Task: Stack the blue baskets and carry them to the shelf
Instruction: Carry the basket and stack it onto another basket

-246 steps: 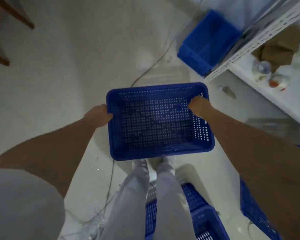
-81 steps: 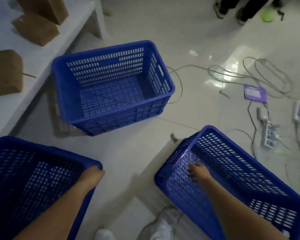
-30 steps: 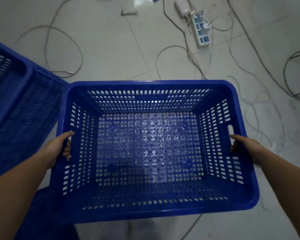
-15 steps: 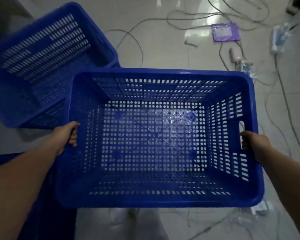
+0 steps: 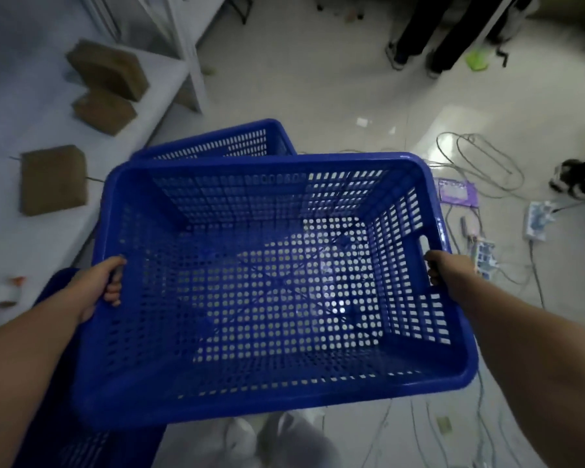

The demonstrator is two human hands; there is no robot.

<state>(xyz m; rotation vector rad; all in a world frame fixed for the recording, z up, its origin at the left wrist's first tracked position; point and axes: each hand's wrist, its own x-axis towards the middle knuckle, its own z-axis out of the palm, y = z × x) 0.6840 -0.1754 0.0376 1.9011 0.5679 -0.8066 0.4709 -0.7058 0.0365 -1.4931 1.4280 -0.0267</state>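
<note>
I hold a large blue perforated basket in the air in front of me, open side up and empty. My left hand grips its left rim. My right hand grips the handle slot in its right wall. A second blue basket stands on the floor behind it, mostly hidden, with only its far rim showing. A third blue basket sits low at the left, under the held one. The white shelf runs along the left.
Brown cardboard boxes lie on the white shelf. Loose cables, a power strip and a purple packet litter the tiled floor at right. A person's dark-trousered legs stand at the top, another's foot at far right.
The held basket has swung left, over the floor basket that stood beside it. The shelf with boxes and the standing legs have come into view. Both hands keep their grip.
</note>
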